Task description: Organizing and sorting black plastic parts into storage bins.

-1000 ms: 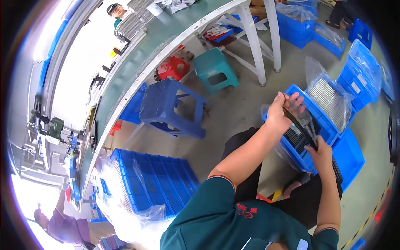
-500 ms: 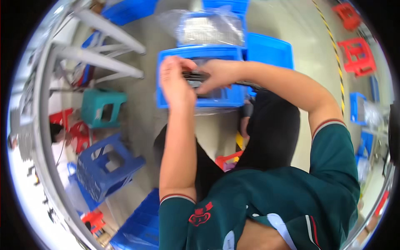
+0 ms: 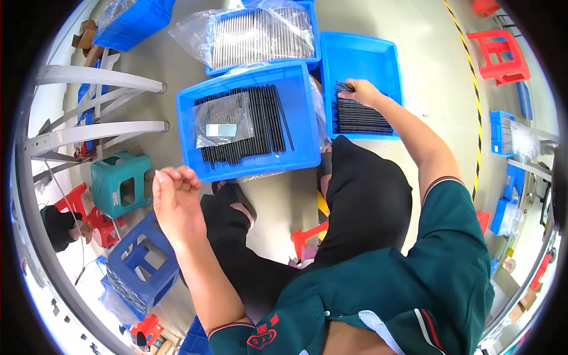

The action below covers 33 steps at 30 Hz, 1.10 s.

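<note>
My right hand (image 3: pixel 362 93) is closed round a small bunch of thin black rods (image 3: pixel 345 87), over the right blue bin (image 3: pixel 362 50). Below it, many black rods (image 3: pixel 362 118) lie side by side in that bin's near part. My left hand (image 3: pixel 179 204) is empty, its fingers loosely bent and apart, near the front left corner of the middle blue bin (image 3: pixel 299 157). That middle bin contains a layer of black rods (image 3: pixel 260 118), partly covered by a clear plastic bag (image 3: pixel 204 124) with a pale label.
Behind the middle bin, another blue bin holds silvery rods (image 3: pixel 260 35) in clear plastic. White table legs (image 3: pixel 118 127), a green stool (image 3: pixel 121 183) and a blue stool (image 3: pixel 142 260) stand at left. A red stool (image 3: pixel 500 56) is at far right, beyond yellow-black floor tape (image 3: pixel 478 136).
My hands were together over the middle bin, holding black rods. Now my right hand has carried rods to the right bin; my left has let go and drawn back left.
</note>
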Motion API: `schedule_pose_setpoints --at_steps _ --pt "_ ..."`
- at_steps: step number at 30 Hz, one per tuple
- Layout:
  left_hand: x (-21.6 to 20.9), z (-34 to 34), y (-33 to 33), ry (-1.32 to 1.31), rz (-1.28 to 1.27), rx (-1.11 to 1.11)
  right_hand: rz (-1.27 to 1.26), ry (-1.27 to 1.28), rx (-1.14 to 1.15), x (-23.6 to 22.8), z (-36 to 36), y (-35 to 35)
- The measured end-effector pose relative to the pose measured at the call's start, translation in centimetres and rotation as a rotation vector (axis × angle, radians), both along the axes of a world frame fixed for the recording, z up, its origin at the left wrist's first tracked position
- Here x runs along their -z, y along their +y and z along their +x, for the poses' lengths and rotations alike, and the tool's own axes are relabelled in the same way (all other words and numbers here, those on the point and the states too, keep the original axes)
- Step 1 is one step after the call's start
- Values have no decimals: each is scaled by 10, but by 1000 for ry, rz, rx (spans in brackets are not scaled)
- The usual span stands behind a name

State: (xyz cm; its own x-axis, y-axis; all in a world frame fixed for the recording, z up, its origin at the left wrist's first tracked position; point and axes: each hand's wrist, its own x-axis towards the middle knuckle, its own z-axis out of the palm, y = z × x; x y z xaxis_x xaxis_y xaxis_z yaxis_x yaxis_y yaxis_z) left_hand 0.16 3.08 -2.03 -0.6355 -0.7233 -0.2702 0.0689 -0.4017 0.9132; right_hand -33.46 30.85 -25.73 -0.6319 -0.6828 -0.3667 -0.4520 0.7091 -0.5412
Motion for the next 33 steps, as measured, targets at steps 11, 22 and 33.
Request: schedule_pose_setpoints --at_steps 11,22,33 --pt "11 -14 5 -109 -40 76 276 189 58 101 11 55" --pt "8 -15 6 -97 -75 56 373 458 121 101 37 49" --pt "-5 8 3 -112 -68 47 629 291 -89 53 5 22"
